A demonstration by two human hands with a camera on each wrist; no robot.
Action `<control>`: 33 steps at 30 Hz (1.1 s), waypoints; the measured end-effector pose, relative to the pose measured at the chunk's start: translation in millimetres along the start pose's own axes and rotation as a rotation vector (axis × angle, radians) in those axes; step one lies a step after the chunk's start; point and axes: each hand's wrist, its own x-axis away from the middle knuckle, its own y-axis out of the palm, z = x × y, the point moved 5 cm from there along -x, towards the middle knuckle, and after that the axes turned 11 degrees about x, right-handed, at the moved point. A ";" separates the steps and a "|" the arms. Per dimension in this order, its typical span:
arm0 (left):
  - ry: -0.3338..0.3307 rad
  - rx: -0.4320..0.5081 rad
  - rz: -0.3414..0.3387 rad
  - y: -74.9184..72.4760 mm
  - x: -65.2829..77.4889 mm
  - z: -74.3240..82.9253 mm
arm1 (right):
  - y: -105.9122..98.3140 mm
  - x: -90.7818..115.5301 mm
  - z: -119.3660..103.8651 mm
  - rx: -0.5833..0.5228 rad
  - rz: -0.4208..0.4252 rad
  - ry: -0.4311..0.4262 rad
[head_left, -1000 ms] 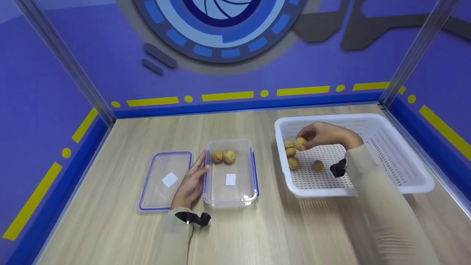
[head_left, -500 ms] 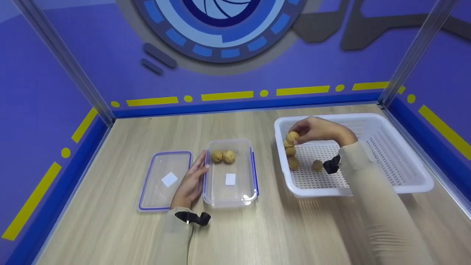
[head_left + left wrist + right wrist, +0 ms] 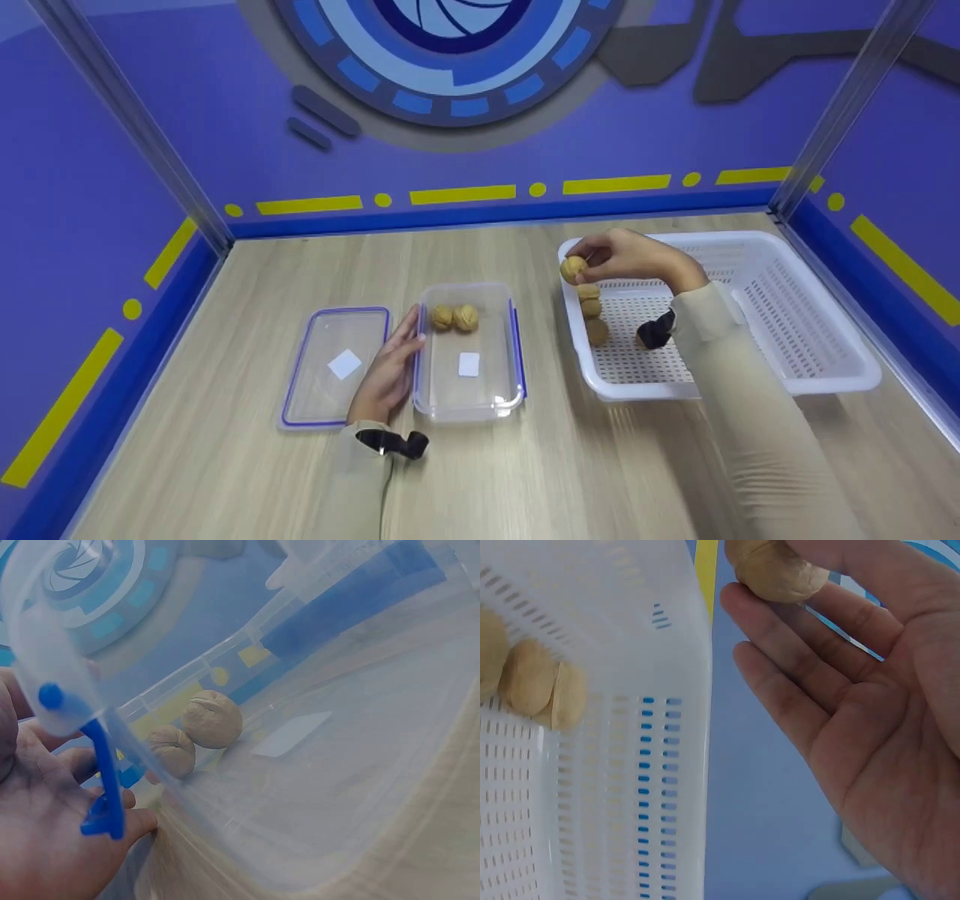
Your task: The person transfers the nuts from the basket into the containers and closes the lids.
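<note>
A walnut (image 3: 574,269) is pinched between the thumb and fingertips of my right hand (image 3: 630,256), above the left rim of the white basket (image 3: 645,391). The right wrist view shows the same walnut (image 3: 776,570), cut off by the top edge, with the lower fingers spread away from it. My left hand (image 3: 388,375) lies against the left wall of a clear plastic box (image 3: 469,414), fingers fairly straight and thumb at the rim. Two walnuts (image 3: 454,318) sit side by side at the box's far end. In the left wrist view, a blue-edged clip (image 3: 109,780) partly covers that hand.
Several walnuts (image 3: 591,309) line the basket's left inner side. Another nut is mostly hidden behind the right wrist camera (image 3: 656,330). A blue-rimmed clear lid (image 3: 334,330) lies flat left of the box. Blue-purple panels (image 3: 480,165) enclose the wooden table (image 3: 480,487).
My right hand has lifted the pinched walnut up and left, from inside the basket to above its left rim. The left hand and the box have stayed put.
</note>
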 end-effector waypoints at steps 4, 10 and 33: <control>-0.001 -0.001 -0.003 0.3 -0.6 1.0 | 2.1 -5.6 -8.0 -0.010 0.008 -0.013; 0.001 -0.001 -0.002 0.3 -1.2 1.1 | 6.1 -14.6 -21.1 -0.021 -0.003 -0.007; 0.011 0.015 -0.016 -0.6 -0.9 -1.1 | 38.7 -51.8 -73.0 -0.057 -0.060 -0.094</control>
